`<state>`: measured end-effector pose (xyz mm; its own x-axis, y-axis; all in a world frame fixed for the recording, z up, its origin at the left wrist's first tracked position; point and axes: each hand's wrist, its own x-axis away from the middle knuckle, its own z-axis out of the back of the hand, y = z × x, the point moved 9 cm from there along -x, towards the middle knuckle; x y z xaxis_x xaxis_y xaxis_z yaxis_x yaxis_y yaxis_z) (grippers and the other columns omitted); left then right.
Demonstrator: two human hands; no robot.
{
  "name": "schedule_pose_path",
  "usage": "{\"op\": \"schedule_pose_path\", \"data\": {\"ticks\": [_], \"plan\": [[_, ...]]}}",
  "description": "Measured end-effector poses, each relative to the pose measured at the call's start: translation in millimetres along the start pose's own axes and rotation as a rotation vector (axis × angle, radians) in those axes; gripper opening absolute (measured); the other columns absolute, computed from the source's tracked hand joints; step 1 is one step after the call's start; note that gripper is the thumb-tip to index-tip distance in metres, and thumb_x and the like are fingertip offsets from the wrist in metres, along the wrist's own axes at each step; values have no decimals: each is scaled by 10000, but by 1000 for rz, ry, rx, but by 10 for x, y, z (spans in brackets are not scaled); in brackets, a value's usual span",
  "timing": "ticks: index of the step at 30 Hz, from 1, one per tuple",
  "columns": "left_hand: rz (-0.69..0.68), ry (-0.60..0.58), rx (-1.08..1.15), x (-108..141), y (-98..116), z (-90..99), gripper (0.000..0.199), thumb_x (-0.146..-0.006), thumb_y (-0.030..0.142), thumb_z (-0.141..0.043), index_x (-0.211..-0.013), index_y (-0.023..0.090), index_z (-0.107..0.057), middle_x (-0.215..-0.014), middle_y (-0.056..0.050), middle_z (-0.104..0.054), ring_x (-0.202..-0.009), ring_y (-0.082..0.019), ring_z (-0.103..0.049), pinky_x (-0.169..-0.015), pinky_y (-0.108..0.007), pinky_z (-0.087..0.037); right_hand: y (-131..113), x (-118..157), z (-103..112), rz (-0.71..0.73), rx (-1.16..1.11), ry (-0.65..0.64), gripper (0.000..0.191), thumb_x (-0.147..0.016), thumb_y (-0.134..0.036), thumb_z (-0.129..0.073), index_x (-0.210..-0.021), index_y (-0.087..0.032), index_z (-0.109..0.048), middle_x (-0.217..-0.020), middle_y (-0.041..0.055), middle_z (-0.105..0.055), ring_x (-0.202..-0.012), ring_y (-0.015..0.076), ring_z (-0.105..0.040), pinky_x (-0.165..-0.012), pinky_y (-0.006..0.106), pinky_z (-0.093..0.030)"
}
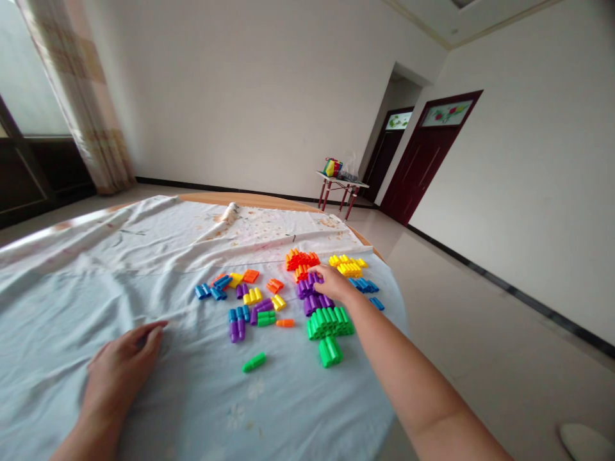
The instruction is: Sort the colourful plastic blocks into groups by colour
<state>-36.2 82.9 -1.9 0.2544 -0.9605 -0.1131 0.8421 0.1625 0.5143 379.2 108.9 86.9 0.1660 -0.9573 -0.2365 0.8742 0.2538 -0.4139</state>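
Observation:
My right hand (332,282) reaches over the group at the right. Its thumb and forefinger close on a purple bullet-shaped plastic piece (314,280) at the top of the purple pile. Around it lie orange pieces (301,259) behind, more purple pieces (317,303) in front, and green pieces (330,323) nearest me. My left hand (123,358) rests on the cloth, fingers loosely stretched out, holding nothing. Between the hands lie mixed pieces: blue ones (204,291), yellow ones (252,295), purple ones (237,330) and a single green piece (254,362).
A blue and white cloth (192,397) with folds covers the round table. Yellow pieces (350,265) and blue pieces (364,285) lie beyond my right hand, near the table's right edge. A small side table (342,181) with bags stands by the far wall.

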Motion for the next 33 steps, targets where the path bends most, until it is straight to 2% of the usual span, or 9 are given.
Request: {"op": "schedule_pose_path", "data": {"ticks": [8, 11, 14, 17, 20, 22, 26, 29, 33], "plan": [[-2, -17, 4, -35, -30, -26, 499, -828, 488, -321, -1100, 234, -654, -898, -71, -702, -992, -252, -590, -855, -326, -413, 51, -87, -258, 23, -5, -84, 434, -659, -54, -566, -1051, -218, -653, -1062, 33, -670, -993, 191, -605, -890, 300, -455], [4, -7, 4, -33, -41, -22, 491, -828, 482, -328, -1093, 234, -658, -989, -74, -702, -1028, -259, -587, -854, -331, -415, 44, -77, -246, 31, -3, -87, 460, -638, -29, -560, -1042, -226, -658, -1048, 25, -674, -984, 191, -606, -894, 307, -453], [13, -2, 0, -15, -9, 0, 491, -833, 474, -324, -1089, 223, -661, -950, -76, -712, -1021, -266, -594, -843, -342, -417, -7, -60, -139, 27, 17, -56, 462, -647, -20, -546, -1049, -219, -657, -1068, 37, -664, -1007, 195, -597, -918, 324, -443], [11, -6, 28, 17, 50, 34, 473, -838, 439, -339, -1083, 198, -664, -935, -90, -713, -1002, -257, -602, -828, -341, -420, -221, -9, 25, 49, 18, 31, 414, -702, -29, -510, -1052, -196, -656, -1099, 59, -649, -1070, 193, -568, -974, 341, -409], [-8, -8, 56, 46, 99, 63, 450, -839, 417, -360, -1079, 193, -667, -963, -95, -708, -977, -242, -607, -790, -326, -431, -631, 111, 45, 133, -87, 77, 344, -765, -79, -513, -1070, -172, -644, -1085, 74, -654, -1061, 182, -572, -969, 333, -413], [-9, 0, 55, 60, 105, 75, 440, -839, 414, -369, -1078, 198, -669, -961, -93, -707, -945, -233, -613, -769, -315, -437, -944, 222, -101, 196, -177, 38, 306, -784, -113, -536, -1060, -185, -644, -1057, 62, -665, -1031, 175, -587, -942, 329, -431], [0, 22, 52, 77, 106, 89, 432, -830, 416, -380, -1065, 208, -676, -965, -80, -708, -913, -225, -618, -753, -302, -443, -1440, 426, -582, 301, -255, -60, 270, -773, -120, -580, -1013, -215, -658, -1025, 40, -678, -1002, 173, -595, -929, 330, -431], [15, 31, 66, 88, 117, 108, 422, -820, 414, -382, -1048, 223, -681, -910, -58, -716, -888, -214, -627, -755, -296, -442, -1588, 486, -877, 326, -209, -75, 280, -759, -115, -599, -1013, -216, -660, -1031, 40, -676, -1012, 185, -578, -942, 338, -413], [21, 29, 82, 97, 137, 136, 414, -808, 404, -386, -1020, 227, -694, -867, -46, -721, -834, -210, -636, -748, -304, -445, -1582, 488, -1079, 308, -120, -87, 330, -768, -129, -600, -1084, -219, -636, -1152, 47, -635, -1080, 209, -528, -951, 355, -393]]}}
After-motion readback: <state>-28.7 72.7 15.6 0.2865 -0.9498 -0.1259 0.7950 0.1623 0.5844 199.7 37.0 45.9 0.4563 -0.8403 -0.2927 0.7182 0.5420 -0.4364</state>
